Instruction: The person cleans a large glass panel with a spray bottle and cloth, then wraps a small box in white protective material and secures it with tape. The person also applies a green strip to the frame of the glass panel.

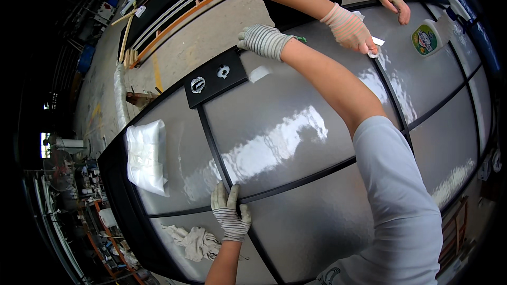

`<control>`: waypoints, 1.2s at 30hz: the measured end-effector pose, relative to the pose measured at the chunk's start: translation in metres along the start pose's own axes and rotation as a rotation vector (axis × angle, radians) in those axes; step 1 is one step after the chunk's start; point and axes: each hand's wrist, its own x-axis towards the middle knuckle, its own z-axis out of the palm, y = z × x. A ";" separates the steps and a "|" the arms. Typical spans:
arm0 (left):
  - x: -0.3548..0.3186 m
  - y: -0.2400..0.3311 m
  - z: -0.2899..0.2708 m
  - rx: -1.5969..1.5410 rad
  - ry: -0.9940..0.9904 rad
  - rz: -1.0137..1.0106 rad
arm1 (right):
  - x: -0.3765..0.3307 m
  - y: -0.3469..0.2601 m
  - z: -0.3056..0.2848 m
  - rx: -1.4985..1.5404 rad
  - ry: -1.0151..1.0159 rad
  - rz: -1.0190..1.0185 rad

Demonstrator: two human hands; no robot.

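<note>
A large glazed panel (301, 200) with a black frame and dividing bars lies flat before me. My left hand (231, 216), in a striped glove, rests with fingers spread on the crossing of two black bars. At the far edge, my right hand (265, 41), gloved alike, has its fingers bent over the black frame; their undersides are hidden. Beside it sits a black lock plate (216, 77) with two cut-outs. A small green thing (301, 39) shows past my right wrist. A crumpled whitish rag (196, 243) lies near my left hand.
Opposite, a co-worker's gloved hand (348, 29) holds a small white piece on a bar; their other hand (392, 2) is at the far edge. A spray bottle (430, 37) and a white plastic-wrapped packet (146, 157) lie on the glass. Wrapped tubes (121, 97) stick out below.
</note>
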 end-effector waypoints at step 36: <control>0.002 0.002 -0.002 -0.021 0.044 0.021 | -0.036 -0.040 -0.030 0.593 -0.207 0.349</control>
